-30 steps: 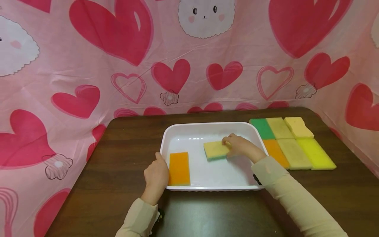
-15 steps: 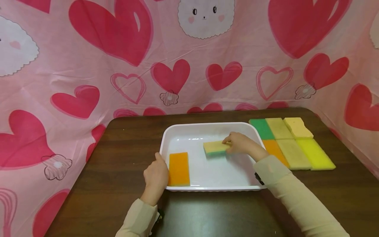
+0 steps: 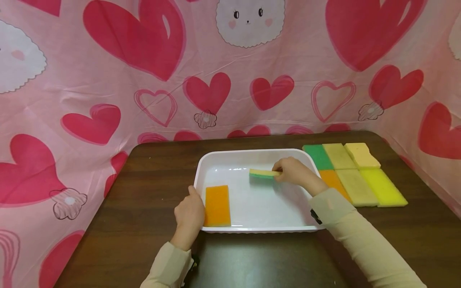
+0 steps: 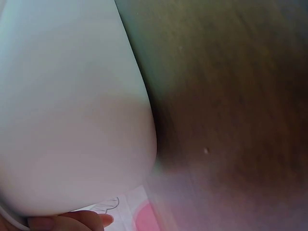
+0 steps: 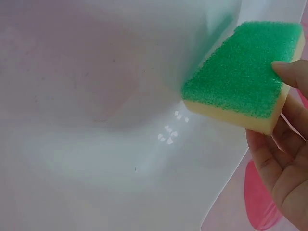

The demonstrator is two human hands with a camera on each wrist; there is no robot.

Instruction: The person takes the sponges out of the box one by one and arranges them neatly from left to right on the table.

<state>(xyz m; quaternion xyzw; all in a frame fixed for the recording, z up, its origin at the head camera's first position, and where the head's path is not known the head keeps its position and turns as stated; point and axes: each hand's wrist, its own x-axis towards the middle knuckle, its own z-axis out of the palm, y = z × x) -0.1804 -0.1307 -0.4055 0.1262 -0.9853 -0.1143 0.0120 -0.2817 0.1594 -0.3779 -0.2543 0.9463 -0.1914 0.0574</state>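
Observation:
My right hand (image 3: 293, 171) pinches a yellow sponge with a green scouring side (image 3: 260, 173) above the white tray (image 3: 259, 212). In the right wrist view the green face of the sponge (image 5: 240, 72) is turned to the camera, the thumb (image 5: 293, 74) on it and the other fingers behind the yellow foam. My left hand (image 3: 189, 210) grips the tray's left side; in the left wrist view its fingers (image 4: 79, 221) curl at the rim, near the tray's outer wall (image 4: 77, 106). An orange-topped sponge (image 3: 217, 206) lies flat inside the tray, at the near left.
Right of the tray, several sponges lie in two rows: green (image 3: 318, 157), tan (image 3: 339, 156) and a notched pale yellow one (image 3: 362, 155) behind, orange (image 3: 334, 184), tan (image 3: 356, 187) and bright yellow (image 3: 383, 187) in front. A pink heart-patterned cloth (image 3: 237, 104) hangs behind the table (image 3: 144, 188).
The sponge in my right hand has tipped from showing its broad yellow face to nearly edge-on, with the hand slightly higher and to the right. My left hand stays on the tray.

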